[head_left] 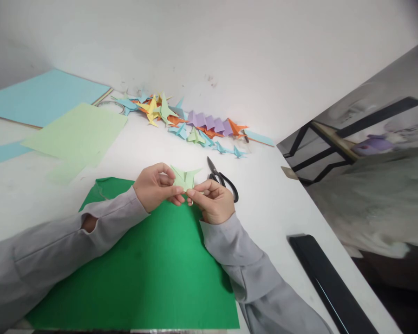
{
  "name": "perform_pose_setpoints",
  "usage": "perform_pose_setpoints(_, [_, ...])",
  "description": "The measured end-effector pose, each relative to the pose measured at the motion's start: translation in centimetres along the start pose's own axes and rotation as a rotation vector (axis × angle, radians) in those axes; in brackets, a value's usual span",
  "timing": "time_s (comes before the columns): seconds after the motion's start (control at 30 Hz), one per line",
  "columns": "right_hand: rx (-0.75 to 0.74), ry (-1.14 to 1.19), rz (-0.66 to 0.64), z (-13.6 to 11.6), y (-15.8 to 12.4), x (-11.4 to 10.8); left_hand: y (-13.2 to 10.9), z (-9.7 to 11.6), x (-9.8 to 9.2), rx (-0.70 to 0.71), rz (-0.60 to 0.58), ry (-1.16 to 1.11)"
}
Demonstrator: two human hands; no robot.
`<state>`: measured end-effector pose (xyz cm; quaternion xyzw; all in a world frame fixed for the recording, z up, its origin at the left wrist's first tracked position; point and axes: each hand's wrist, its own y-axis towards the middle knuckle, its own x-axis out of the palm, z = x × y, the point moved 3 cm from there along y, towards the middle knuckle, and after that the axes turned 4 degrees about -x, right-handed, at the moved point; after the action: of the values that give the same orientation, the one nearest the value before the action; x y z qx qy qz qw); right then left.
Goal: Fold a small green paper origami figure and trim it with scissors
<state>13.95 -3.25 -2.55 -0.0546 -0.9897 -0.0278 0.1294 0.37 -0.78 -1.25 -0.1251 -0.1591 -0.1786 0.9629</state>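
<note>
The white desk (271, 204) is running back to a pale wall, and its right edge is slanting down towards the lower right, with floor and a black frame beyond it. A big dark green sheet (142, 273) is lying nearest the person, under both grey sleeves. A light blue sheet (45, 97) and a pale green sheet (78, 132) are lying at the far left, the green one overlapping the blue. A long black strip (327, 278) is sitting just beside the right edge. Bare desk is lying open between the green sheet and that strip. A row of folded paper figures (195, 125) is lining the wall. Black scissors (223, 178) are resting just behind the right hand (212, 202). The left hand (156, 185) and the right hand are both pinching the small folded paper (184, 178) between thumb and fingertips, holding it above the green sheet's far edge.
</note>
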Motion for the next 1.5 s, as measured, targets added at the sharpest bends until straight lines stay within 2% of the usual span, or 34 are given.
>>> perform_pose_setpoints(0.1, [0.014,0.05,-0.011,-0.01,0.05,0.06,-0.02,0.02,0.09,-0.008,-0.002,-0.004])
perform_pose_setpoints(0.3, [-0.005,0.054,0.009,0.26,0.12,0.11,-0.12,0.09,0.12,-0.02,0.072,0.025])
perform_pose_setpoints(0.7, [0.03,0.051,-0.039,-0.29,-0.12,0.19,-0.01,-0.16,0.11,-0.042,0.017,0.011])
perform_pose_setpoints(0.97, [0.088,0.081,-0.013,-0.22,-0.1,0.06,-0.02,-0.1,0.07,-0.097,0.05,0.0])
perform_pose_setpoints(1.23, [0.122,0.121,-0.01,0.33,0.37,-0.17,0.12,-0.1,-0.23,-0.059,0.12,-0.016])
perform_pose_setpoints(1.33, [0.135,0.113,-0.052,0.36,0.41,-0.22,0.16,-0.04,-0.32,-0.046,0.135,-0.018])
perform_pose_setpoints(1.5, [0.109,-0.025,-0.149,0.42,0.13,0.02,0.08,0.12,-0.27,-0.061,0.149,-0.028])
